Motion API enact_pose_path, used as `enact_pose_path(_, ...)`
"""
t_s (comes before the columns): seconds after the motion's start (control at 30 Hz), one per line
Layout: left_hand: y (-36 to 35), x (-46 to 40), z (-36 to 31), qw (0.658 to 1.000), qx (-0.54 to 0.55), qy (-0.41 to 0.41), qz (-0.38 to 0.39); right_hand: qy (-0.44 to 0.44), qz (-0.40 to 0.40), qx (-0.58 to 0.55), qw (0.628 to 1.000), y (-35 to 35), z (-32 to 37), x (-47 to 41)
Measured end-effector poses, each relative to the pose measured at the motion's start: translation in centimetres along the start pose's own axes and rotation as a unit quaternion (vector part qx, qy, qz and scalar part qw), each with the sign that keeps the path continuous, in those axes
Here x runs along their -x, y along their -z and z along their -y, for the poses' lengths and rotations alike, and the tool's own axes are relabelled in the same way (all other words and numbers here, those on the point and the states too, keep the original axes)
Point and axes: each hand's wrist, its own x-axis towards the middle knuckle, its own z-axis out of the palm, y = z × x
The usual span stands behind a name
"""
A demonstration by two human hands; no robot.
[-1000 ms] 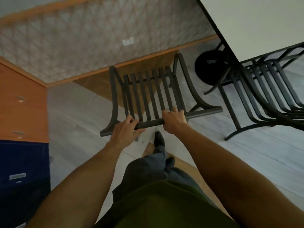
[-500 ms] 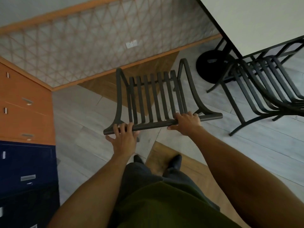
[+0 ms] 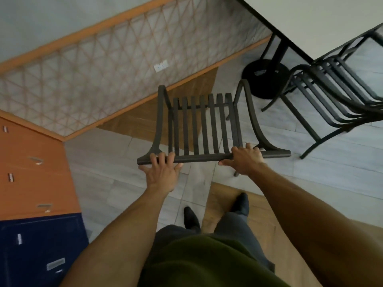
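A black metal chair [image 3: 204,125] with a slatted back and seat stands on the floor in front of me, seen from above and behind. My left hand [image 3: 160,172] rests on the left end of its top rail, with fingers spread fairly straight and their tips lying on the bar. My right hand [image 3: 244,160] grips the rail further right, fingers curled over it and the thumb beneath. My two feet [image 3: 215,212] stand just behind the chair.
A white table [image 3: 323,23] on a black round pedestal base [image 3: 265,79] stands at the upper right, with a stack of black chairs [image 3: 339,96] beside it. Orange and blue drawer cabinets [image 3: 31,183] line the left. A patterned wall [image 3: 103,79] lies ahead.
My hands have slid apart along the top rail, the left toward its left end and the right toward its right end. The left hand's fingers have loosened. My feet have stepped back from the chair.
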Motion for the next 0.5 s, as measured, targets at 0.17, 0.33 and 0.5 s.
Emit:
enact_pose_path(0.17, 1.5, -3.4, 2.9, 0.999, -0.023, -0.028, 0.023, -0.033, -0.002, -0.024, 0.999, 0.6, 3.1, -0.7)
enact_pose_path(0.33, 3.5, -9.0, 4.8, 0.998, -0.035, -0.049, 0.01, -0.046, -0.02, -0.025, 0.998, 2.3, 4.8, -3.7)
enact_pose_path(0.5, 6.6, -15.4, 6.0, 0.996, -0.051, -0.078, -0.008, -0.049, -0.057, -0.044, 0.996, 4.1, 5.3, -8.5)
